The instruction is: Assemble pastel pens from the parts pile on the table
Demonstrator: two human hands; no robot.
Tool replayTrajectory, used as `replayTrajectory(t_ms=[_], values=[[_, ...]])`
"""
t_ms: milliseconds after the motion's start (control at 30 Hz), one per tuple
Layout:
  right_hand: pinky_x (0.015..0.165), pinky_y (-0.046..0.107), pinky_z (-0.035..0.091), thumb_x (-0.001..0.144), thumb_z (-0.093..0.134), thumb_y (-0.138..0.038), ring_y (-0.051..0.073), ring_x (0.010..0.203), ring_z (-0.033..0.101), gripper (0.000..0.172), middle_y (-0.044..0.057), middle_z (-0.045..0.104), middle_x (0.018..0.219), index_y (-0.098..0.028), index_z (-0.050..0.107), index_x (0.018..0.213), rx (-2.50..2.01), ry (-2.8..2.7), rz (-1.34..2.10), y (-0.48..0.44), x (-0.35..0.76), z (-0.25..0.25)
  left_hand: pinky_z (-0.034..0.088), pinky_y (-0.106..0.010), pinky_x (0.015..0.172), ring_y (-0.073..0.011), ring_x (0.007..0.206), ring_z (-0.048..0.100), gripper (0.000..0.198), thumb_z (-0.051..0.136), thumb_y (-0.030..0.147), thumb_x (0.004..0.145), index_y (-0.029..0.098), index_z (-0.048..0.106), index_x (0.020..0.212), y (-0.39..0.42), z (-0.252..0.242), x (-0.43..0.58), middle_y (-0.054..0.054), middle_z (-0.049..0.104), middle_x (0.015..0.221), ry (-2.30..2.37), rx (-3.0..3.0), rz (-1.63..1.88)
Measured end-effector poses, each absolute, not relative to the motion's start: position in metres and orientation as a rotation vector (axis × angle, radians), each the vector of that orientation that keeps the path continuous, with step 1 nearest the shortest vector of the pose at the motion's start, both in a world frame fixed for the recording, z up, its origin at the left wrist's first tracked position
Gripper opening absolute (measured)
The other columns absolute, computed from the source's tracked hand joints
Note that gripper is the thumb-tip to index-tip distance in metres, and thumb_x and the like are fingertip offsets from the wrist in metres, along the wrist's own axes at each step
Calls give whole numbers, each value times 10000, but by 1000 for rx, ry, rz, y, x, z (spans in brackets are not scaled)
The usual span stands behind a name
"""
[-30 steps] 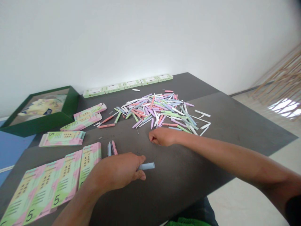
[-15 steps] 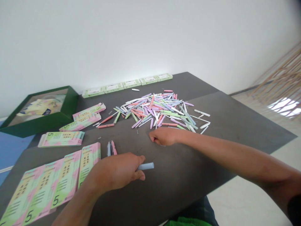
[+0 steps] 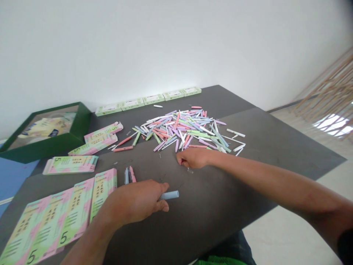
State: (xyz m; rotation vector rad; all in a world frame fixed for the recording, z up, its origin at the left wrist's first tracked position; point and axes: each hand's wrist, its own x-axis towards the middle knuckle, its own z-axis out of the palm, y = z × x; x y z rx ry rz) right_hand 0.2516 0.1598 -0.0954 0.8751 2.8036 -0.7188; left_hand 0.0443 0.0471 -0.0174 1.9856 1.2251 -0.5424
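My left hand (image 3: 140, 198) is closed around a light blue pen barrel (image 3: 170, 195), whose open hollow end points right. Past its knuckles, a blue pen (image 3: 127, 176) and a pink pen (image 3: 132, 174) lie side by side on the dark table. My right hand (image 3: 191, 158) is closed, fingers curled down at the near edge of a loose pile of pastel pen parts (image 3: 179, 129). Whatever those fingers pinch is hidden. A small clear piece (image 3: 190, 170) lies on the table just below this hand.
Flat "5" cartons (image 3: 73, 211) cover the table's left side, with more cartons (image 3: 71, 164) behind. A green box (image 3: 52, 147) holding packets stands at the far left. Several small green boxes (image 3: 153, 98) line the wall. Wooden sticks (image 3: 328, 92) lean at the right.
My right hand has lifted slightly and shifted a little right, and the clear piece below it now shows plainly. The left hand keeps its hold on the blue barrel.
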Motion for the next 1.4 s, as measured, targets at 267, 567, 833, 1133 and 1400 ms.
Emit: replayTrajectory(t_ms=[267,567,833,1133,1400], values=[[613,187,361,745,476,-133,129,757,575,167,26,656,868,-174,587,863,856,2862,-791,161,252,-101,449,-225,477,-179,595,636,517,458,381,817,165,430,1286,68,-24,46,-63,685,808,1334,1867,-667],[608,202,358,737,487,-137,137,747,572,178,30,656,867,-173,595,873,822,2867,-791,159,252,-102,470,-221,471,-195,626,650,460,443,347,829,154,443,1247,77,-25,53,-59,666,756,1305,1735,-721],[605,207,355,736,484,-131,138,740,570,175,32,658,854,-170,600,861,792,2865,-779,159,252,-101,480,-227,495,-205,659,657,480,442,337,835,150,419,1277,77,-23,56,-72,667,776,1310,1726,-742],[593,213,345,736,482,-145,145,738,563,188,37,652,871,-175,597,882,792,2875,-755,158,253,-103,476,-233,487,-210,636,661,410,453,332,831,155,472,1200,78,-21,56,-67,675,744,1279,1711,-722],[616,209,358,740,483,-143,143,757,569,199,35,657,885,-175,605,894,803,2851,-770,155,254,-98,480,-238,497,-203,625,656,334,433,365,818,160,542,1060,79,-22,53,-69,687,748,1251,1752,-717]])
